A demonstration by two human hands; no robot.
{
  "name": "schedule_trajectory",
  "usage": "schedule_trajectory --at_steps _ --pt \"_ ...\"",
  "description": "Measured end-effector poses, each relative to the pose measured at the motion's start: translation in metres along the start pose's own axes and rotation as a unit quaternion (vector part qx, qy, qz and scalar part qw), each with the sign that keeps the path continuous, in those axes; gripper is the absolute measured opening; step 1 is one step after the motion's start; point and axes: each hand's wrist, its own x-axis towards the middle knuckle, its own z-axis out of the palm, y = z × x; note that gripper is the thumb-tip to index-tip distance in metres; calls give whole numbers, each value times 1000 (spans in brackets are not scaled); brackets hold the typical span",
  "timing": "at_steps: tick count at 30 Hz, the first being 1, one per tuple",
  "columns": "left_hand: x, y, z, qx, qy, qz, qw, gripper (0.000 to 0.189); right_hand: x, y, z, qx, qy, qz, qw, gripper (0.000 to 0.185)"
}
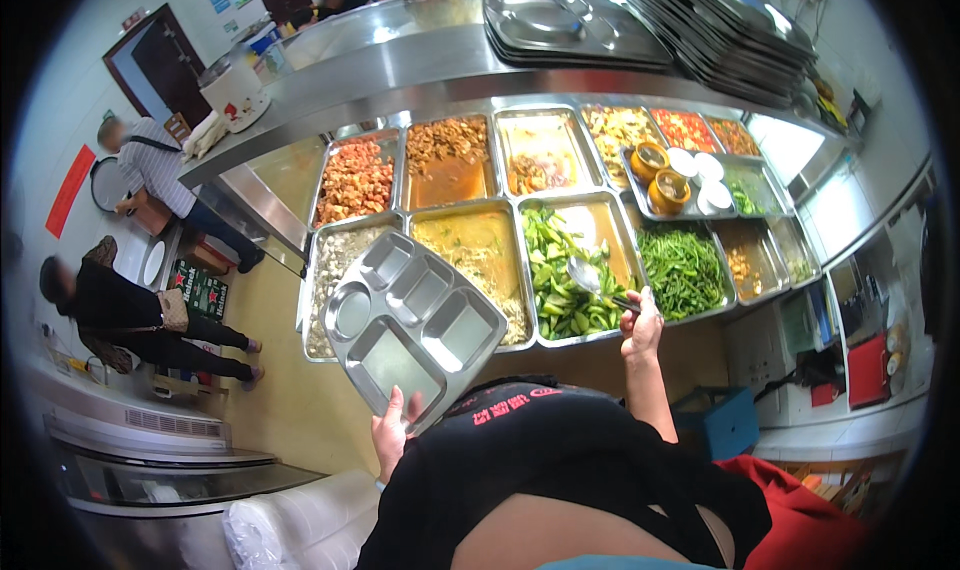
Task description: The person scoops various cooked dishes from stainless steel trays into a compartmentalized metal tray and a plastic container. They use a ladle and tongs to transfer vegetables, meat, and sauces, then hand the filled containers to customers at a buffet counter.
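My left hand (390, 433) grips the near corner of a stainless steel compartment tray (421, 311), thumb on top. All the tray's compartments are bare, and it tilts over the front pans at the left. My right hand (643, 325) is closed around the dark handle of a metal serving spoon (583, 275). The spoon's bowl rests on or just above sliced green vegetables (556, 300) in a front steel pan; contact is hard to judge. Left of that pan is one with a yellowish, soupy dish (469, 228). To its right lie cut green beans (682, 270).
Steel trays (720, 29) are stacked on the shelf (390, 63) above the pans. Small brown pots (667, 189) and white cups (713, 196) stand on a tray at the right. Two people (120, 307) are at the left wall. Wrapped white rolls (300, 517) lie below left.
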Motion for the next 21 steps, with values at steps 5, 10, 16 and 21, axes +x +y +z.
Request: schedule_trajectory --at_steps 5,10,16,21 --pt "7 -2 -15 12 -13 48 999 32 2 -7 11 31 -6 2 1000 37" --pt "3 -7 -19 -3 13 16 1000 32 1 -10 19 21 -18 -3 1000 36" --pt "1 -7 -23 -1 12 3 1000 25 7 -4 27 3 -32 -6 999 38" --pt "8 -10 -28 -6 3 25 1000 21 16 0 34 10 -67 -6 998 38"
